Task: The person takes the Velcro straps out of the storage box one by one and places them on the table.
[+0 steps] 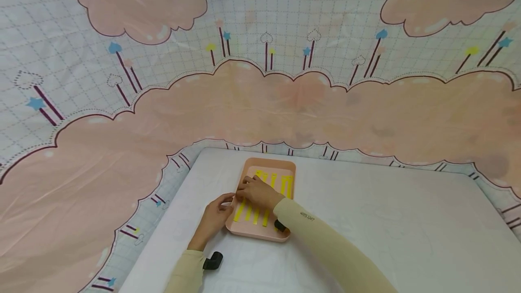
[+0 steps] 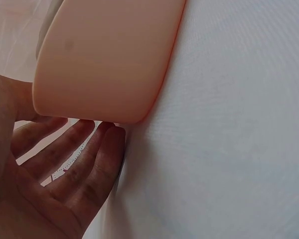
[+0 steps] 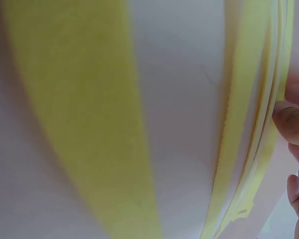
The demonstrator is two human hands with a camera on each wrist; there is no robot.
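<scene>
A shallow pink tray lies on the table with several strips of yellow tape lengthwise across its floor. My left hand holds the tray's left side, the fingertips against the outer wall and the thumb at the rim, as the left wrist view of the tray wall shows. Reaching across the tray, my right hand is at the leftmost strips. In the right wrist view its fingertips pinch the edge of a tape strip, which has a ragged end.
The tray stands on a white-covered table, near its left edge. Behind and to the left hangs a printed cloth with pink clouds. A black wrist mount sits on the left sleeve; another is on the right wrist, over the tray.
</scene>
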